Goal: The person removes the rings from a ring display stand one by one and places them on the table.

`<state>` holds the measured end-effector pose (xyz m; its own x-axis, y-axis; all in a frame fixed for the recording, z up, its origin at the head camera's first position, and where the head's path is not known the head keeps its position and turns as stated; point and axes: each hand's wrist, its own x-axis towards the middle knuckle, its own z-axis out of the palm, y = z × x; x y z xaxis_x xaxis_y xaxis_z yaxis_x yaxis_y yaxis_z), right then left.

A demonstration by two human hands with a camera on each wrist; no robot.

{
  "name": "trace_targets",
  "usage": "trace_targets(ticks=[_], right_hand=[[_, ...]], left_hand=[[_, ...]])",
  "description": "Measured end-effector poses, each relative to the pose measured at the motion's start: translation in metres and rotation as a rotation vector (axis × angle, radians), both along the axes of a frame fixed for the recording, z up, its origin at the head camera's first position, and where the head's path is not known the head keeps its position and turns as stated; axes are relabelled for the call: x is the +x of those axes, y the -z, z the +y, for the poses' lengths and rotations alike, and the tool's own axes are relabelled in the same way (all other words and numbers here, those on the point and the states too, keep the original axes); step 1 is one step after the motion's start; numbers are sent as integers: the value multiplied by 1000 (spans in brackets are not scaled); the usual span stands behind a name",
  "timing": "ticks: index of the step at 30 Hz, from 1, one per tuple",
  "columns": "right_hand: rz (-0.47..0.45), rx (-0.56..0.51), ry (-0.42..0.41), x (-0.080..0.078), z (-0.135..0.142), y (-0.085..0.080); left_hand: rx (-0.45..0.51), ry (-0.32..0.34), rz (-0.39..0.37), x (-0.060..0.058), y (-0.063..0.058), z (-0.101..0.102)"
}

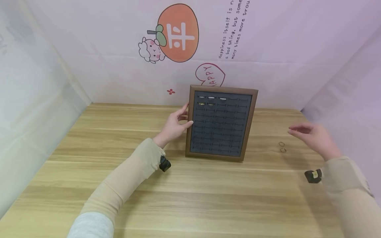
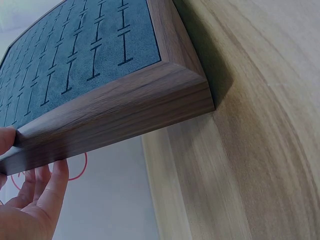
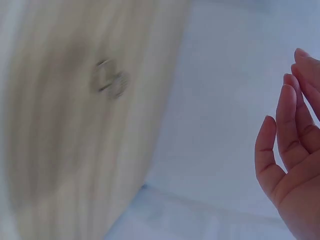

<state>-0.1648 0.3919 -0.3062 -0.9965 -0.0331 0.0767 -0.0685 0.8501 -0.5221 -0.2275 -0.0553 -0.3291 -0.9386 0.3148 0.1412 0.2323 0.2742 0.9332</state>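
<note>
Left hand (image 1: 173,125): half-open, gripping brown wood-framed, dark rectangular tray (image 1: 214,158) by one side
Right hand (image 1: 316,138): fingertips nearly meeting; cannot tell if holding anything
Tray: tilted up, near bench's (image 1: 190,198) back edge
Thin round metal rings (image 1: 283,152): two, toward right edge

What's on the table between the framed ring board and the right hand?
Two rings, nearer the right hand; the tabletop from them to the ring board looks bare. The head view shows this.
</note>
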Motion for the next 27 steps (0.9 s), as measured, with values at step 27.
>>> trace_targets(ticks=[27], right_hand=[[347, -179, -65, 5, -91, -47]], left_hand=[[4, -4, 18, -1, 1, 1]])
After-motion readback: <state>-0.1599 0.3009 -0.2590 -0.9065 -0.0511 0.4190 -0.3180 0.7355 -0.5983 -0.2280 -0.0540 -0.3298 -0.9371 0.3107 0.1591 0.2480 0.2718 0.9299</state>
